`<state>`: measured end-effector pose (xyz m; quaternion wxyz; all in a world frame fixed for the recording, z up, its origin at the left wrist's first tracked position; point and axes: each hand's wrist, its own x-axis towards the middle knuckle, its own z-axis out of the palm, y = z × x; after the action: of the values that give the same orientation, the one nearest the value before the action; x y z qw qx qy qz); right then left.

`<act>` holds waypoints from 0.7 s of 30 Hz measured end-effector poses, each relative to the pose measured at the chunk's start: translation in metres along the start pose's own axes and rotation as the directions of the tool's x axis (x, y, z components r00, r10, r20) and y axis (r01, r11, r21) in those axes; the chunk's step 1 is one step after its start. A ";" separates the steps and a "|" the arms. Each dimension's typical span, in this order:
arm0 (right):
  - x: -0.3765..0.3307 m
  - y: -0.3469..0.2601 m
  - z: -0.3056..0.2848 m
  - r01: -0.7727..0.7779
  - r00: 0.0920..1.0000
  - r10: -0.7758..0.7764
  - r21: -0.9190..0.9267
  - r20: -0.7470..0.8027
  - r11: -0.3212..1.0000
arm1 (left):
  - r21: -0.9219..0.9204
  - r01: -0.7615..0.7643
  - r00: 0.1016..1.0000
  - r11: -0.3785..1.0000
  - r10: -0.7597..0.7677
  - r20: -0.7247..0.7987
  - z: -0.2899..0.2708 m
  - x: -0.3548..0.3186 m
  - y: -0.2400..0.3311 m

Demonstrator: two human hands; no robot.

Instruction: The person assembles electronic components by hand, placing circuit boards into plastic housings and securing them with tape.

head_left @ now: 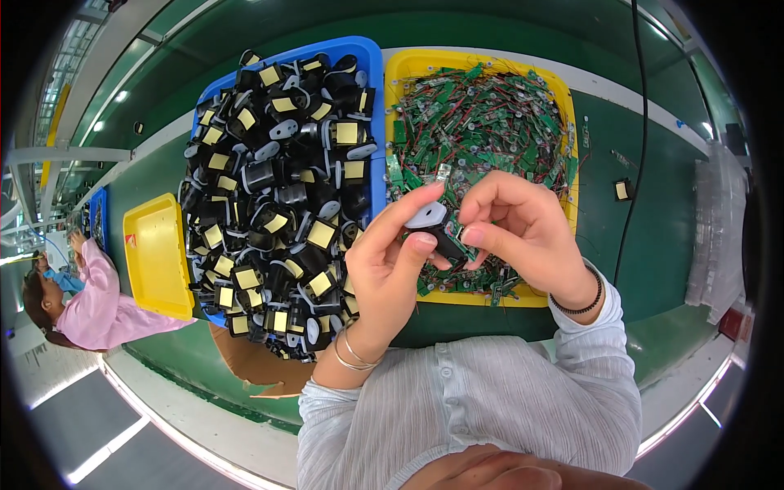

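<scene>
A black plastic housing (447, 244) with a grey end piece is gripped between the thumb and fingers of my left hand (382, 260). My right hand (523, 237) is closed in a pinch right against the housing's right side. What its fingertips hold is too small and too covered to name. Both hands are over the near part of a yellow bin (565, 98) heaped with green circuit boards (482, 122) that have thin red and black wires. To its left, a blue bin (377, 90) is piled with similar black housings (263, 175), many bearing pale yellow pads.
A smaller yellow tray (155, 253) lies left of the blue bin. Farther left, a person in pink (98, 286) works at the bench. A single black part (623, 190) rests on the green table at right, near a hanging black cable (641, 139). Clear plastic trays (717, 233) are stacked beyond.
</scene>
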<state>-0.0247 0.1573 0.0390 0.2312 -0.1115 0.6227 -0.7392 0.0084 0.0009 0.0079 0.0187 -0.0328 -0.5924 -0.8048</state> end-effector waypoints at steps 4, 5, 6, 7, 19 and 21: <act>0.000 -0.001 0.001 0.039 0.999 -0.039 -0.033 0.004 0.999 | 0.007 -0.072 0.997 0.997 0.071 0.036 0.001 0.000 0.002; 0.000 -0.001 0.001 0.073 0.997 -0.073 -0.086 0.002 0.994 | 0.007 -0.071 0.997 0.997 0.071 0.039 0.001 0.000 0.001; 0.000 -0.001 0.002 0.108 0.994 -0.108 -0.139 0.006 0.984 | 0.085 -0.109 0.994 0.990 0.106 0.039 -0.001 0.002 -0.001; 0.000 -0.001 0.002 0.110 0.994 -0.110 -0.138 0.006 0.984 | 0.161 -0.147 0.989 0.976 0.142 0.042 -0.002 0.003 -0.002; -0.008 0.000 0.009 0.332 0.919 -0.393 -0.570 0.017 0.752 | 0.637 -0.513 0.846 0.576 0.466 0.260 -0.003 0.012 0.000; -0.007 0.000 0.009 0.340 0.923 -0.382 -0.537 0.036 0.772 | 0.617 -0.480 0.868 0.624 0.440 0.230 -0.003 0.010 0.002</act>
<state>-0.0144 0.1530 0.0416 0.0210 -0.2607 0.7785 -0.5706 -0.0015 -0.0025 0.0098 0.2173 -0.1969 -0.8077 -0.5116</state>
